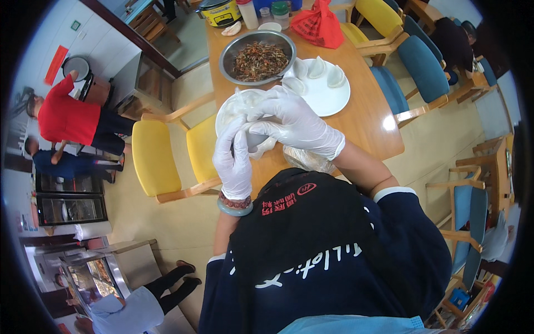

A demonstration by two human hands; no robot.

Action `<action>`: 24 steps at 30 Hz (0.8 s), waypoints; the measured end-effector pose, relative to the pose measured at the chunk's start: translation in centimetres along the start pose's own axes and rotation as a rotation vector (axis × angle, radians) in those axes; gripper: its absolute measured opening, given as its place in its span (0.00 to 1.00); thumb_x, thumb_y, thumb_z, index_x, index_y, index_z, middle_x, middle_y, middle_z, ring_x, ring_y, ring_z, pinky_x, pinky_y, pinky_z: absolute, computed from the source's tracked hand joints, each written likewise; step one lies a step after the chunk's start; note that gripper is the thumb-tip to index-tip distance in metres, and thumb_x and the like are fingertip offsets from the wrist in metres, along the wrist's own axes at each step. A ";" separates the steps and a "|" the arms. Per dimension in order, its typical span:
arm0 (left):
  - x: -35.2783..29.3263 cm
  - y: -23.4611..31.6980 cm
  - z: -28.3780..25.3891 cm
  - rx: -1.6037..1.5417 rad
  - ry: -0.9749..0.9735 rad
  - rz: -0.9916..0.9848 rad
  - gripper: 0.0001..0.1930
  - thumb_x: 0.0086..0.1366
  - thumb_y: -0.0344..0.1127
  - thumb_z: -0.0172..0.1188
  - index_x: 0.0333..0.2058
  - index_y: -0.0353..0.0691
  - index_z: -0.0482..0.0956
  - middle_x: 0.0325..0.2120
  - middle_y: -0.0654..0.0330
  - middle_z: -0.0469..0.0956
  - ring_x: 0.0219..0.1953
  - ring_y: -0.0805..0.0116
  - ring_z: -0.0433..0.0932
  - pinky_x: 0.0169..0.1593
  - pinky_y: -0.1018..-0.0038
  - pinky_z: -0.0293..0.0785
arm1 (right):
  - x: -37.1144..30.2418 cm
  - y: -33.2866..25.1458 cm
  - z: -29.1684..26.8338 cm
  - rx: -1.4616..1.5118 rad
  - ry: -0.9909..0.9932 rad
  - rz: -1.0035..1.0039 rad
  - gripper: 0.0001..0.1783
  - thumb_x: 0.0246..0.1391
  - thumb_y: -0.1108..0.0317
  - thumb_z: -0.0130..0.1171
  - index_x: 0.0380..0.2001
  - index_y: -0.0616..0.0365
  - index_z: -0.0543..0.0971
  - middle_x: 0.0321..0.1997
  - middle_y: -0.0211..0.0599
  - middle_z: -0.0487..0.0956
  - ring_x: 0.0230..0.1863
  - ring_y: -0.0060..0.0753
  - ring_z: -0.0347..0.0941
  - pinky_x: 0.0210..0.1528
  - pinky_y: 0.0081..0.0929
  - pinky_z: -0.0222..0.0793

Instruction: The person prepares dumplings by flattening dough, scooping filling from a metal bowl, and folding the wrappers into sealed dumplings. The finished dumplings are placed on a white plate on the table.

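Note:
Both my hands wear thin white gloves and meet over the near side of the table. My left hand point(232, 161) and my right hand point(297, 119) pinch a pale dumpling point(257, 139) between them, partly hidden by the fingers. Beneath and behind them is a white plate point(221, 114) with whitish dough wrappers, largely covered by the hands. To the right, a second white plate point(325, 104) bears several folded white dumplings point(335, 77). Beyond the hands stands a steel bowl point(225, 51) of shredded brown filling point(260, 61), with a utensil handle reaching over its near-right rim.
A clear plastic bag point(306, 158) lies by the table's near edge. A red bag point(318, 25), a yellow cooker point(222, 14) and jars stand at the back. Yellow chairs point(156, 158) flank the left, blue chairs point(425, 67) the right. Several people are around the room.

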State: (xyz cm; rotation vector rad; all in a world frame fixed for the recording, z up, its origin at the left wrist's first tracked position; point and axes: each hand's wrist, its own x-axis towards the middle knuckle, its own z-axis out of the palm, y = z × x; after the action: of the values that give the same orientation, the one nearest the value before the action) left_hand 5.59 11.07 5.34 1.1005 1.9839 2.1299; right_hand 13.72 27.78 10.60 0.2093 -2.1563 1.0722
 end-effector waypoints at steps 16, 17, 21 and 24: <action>0.4 2.0 0.3 -0.177 0.018 -0.097 0.12 0.74 0.27 0.51 0.52 0.32 0.77 0.51 0.52 0.79 0.54 0.65 0.76 0.60 0.68 0.72 | -3.1 0.7 -1.6 0.445 0.000 0.256 0.24 0.50 0.70 0.72 0.53 0.59 0.80 0.50 0.33 0.79 0.54 0.27 0.74 0.57 0.30 0.70; 0.4 2.1 0.3 -0.164 0.005 -0.084 0.12 0.74 0.27 0.51 0.52 0.32 0.77 0.51 0.52 0.79 0.55 0.65 0.76 0.60 0.68 0.72 | -3.2 0.6 -1.3 0.448 0.041 0.248 0.22 0.51 0.71 0.72 0.51 0.59 0.81 0.49 0.34 0.80 0.52 0.27 0.74 0.56 0.29 0.70; 0.2 2.3 0.2 -0.127 -0.011 -0.063 0.12 0.74 0.26 0.50 0.52 0.32 0.77 0.52 0.51 0.79 0.55 0.64 0.76 0.61 0.67 0.71 | -3.3 0.6 -0.3 0.326 0.155 0.156 0.12 0.52 0.75 0.69 0.42 0.60 0.85 0.43 0.35 0.81 0.47 0.30 0.77 0.51 0.28 0.73; 0.0 2.2 0.2 -0.086 0.010 -0.052 0.13 0.76 0.30 0.50 0.52 0.30 0.77 0.51 0.52 0.79 0.54 0.64 0.77 0.59 0.67 0.72 | -3.3 0.8 0.3 0.178 0.210 0.086 0.08 0.53 0.77 0.68 0.38 0.61 0.86 0.40 0.36 0.82 0.44 0.31 0.79 0.47 0.28 0.74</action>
State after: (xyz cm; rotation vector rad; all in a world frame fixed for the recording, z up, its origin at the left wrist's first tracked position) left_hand 6.68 10.86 7.25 1.0168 1.8834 2.1762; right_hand 15.67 27.52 7.78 0.0815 -1.8984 1.2773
